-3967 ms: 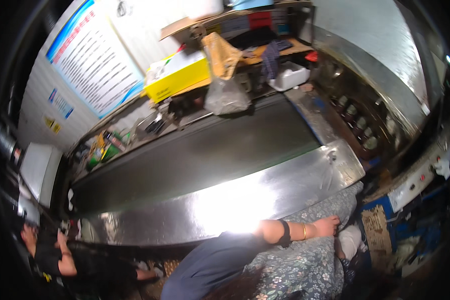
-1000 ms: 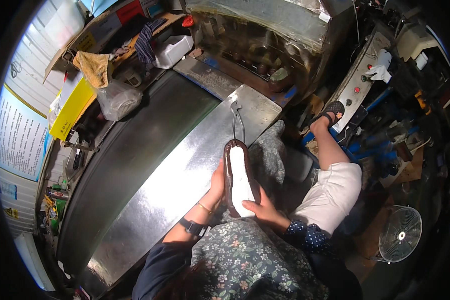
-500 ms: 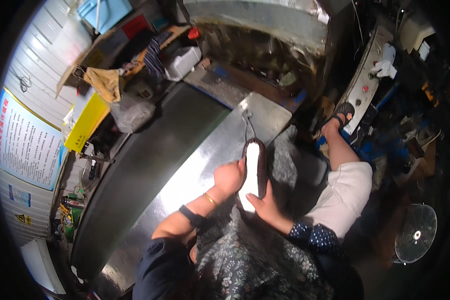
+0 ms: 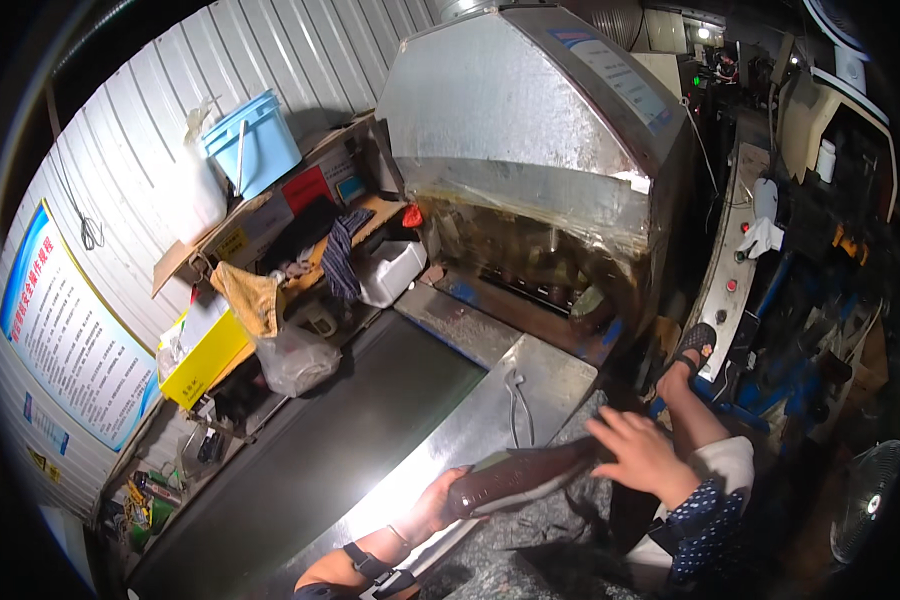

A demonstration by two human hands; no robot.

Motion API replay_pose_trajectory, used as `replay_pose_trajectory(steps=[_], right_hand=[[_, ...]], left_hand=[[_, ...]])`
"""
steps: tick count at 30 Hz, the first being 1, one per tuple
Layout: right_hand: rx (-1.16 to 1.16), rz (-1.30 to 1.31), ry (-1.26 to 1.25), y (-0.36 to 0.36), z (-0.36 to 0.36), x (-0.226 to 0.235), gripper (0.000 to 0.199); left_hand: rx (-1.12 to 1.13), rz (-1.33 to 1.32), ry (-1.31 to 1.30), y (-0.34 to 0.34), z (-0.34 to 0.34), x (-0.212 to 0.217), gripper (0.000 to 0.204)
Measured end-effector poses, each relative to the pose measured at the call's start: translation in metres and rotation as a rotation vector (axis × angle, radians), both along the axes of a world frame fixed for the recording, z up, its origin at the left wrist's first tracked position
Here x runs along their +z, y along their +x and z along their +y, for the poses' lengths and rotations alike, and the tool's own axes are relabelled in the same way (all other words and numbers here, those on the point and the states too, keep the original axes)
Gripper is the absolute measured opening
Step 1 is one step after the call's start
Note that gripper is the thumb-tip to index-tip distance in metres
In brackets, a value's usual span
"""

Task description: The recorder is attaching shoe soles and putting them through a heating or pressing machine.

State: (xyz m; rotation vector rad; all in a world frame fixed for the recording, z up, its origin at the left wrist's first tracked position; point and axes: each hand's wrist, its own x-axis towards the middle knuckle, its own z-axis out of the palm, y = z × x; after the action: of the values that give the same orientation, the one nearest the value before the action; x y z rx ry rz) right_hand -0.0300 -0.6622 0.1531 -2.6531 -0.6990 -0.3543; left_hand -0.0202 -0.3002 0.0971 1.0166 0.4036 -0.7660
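A dark brown shoe lies nearly level in front of me, over my grey patterned apron. Its glossy upper faces up, and a pale strip shows along its lower edge. My left hand grips its left end, with most of the fingers hidden. Beyond the shoe's other end, my right hand is raised with its fingers spread and nothing in it; motion blurs it a little. A pair of metal pliers rests on the shiny metal plate just past the shoe.
A dark conveyor belt runs along the left toward a metal-hooded machine. Beside it, a cluttered shelf carries a blue bucket, a yellow box and a white bin. On the right are a control panel and a fan.
The shoe has turned from upright with its white underside showing to nearly level with its brown upper showing. My right hand has let go and moved right. The view has tilted up.
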Motion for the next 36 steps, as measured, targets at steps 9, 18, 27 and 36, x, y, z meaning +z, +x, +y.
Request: replay_pose_trajectory(steps=[9, 18, 27, 36], right_hand=[[-0.184, 0.135, 0.297, 0.026, -0.038, -0.027, 0.038], [-0.274, 0.212, 0.195, 0.022, -0.052, -0.048, 0.037], [-0.213, 0.397, 0.329, 0.063, -0.163, -0.081, 0.054], [-1.400, 0.367, 0.793, 0.173, -0.390, -0.256, 0.032]], left_hand=[[0.140, -1.002, 0.885, 0.244, -0.029, -0.024, 0.045], [-0.189, -1.203, 1.741, 0.357, -0.166, -0.093, 0.043], [-0.651, -1.189, 1.559, 0.229, -0.288, -0.123, 0.061], [-0.659, -1.182, 1.647, 0.235, -0.288, -0.132, 0.057]])
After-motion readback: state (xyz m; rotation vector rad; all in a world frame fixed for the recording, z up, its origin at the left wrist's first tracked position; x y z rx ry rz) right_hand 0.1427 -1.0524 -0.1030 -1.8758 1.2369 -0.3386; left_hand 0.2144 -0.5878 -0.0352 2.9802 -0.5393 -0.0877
